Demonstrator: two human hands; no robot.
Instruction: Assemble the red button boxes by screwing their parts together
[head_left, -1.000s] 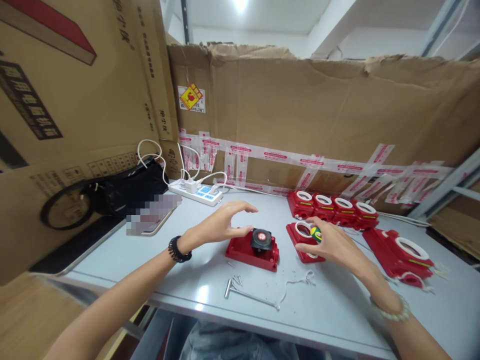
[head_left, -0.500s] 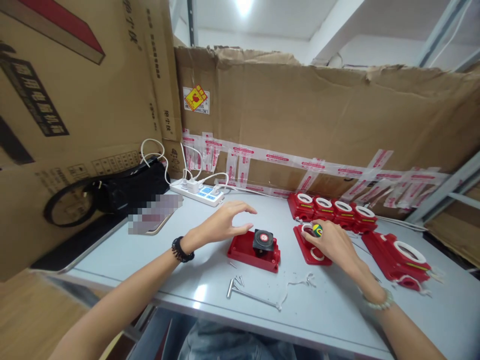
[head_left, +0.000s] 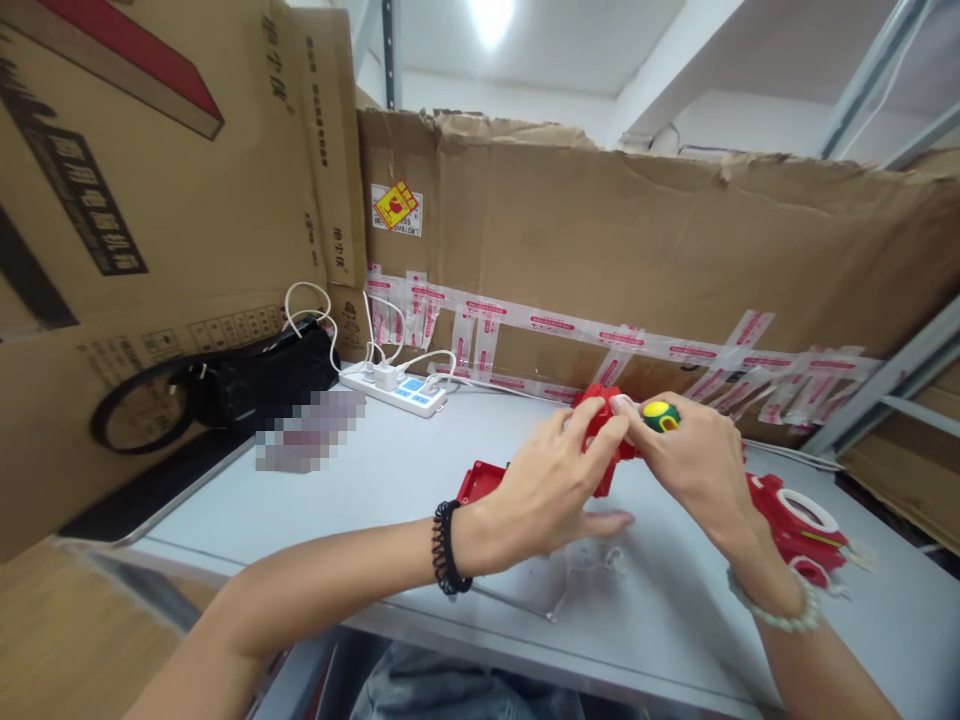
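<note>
My right hand [head_left: 694, 465] is closed around a stubby green-and-yellow screwdriver handle [head_left: 661, 416], its shaft out of sight. The same hand pinches a red plastic cover [head_left: 604, 475], raised off the table and largely hidden by fingers. Close against the cover is my left hand [head_left: 544, 485], fingers bent over its left side and thumb stretched out below, apart from it. Whether those fingers bear any of its weight is unclear. Behind my left hand a red open housing [head_left: 480, 482] shows only its left end. The thin metal rod of a T-handle tool [head_left: 517, 602] lies under my left wrist.
A red housing with a white ring [head_left: 799, 525] lies at the right, with more red housings [head_left: 600, 393] behind my hands. White cord [head_left: 592, 566] lies in front. A power strip [head_left: 405, 392], a black bag [head_left: 262, 380] and a blurred flat object [head_left: 311, 432] are left. Cardboard [head_left: 637, 250] walls the back.
My right hand has lifted the red cover off the table, keeping the screwdriver in its grasp. My left hand has swung right, from above the open housing to the cover.
</note>
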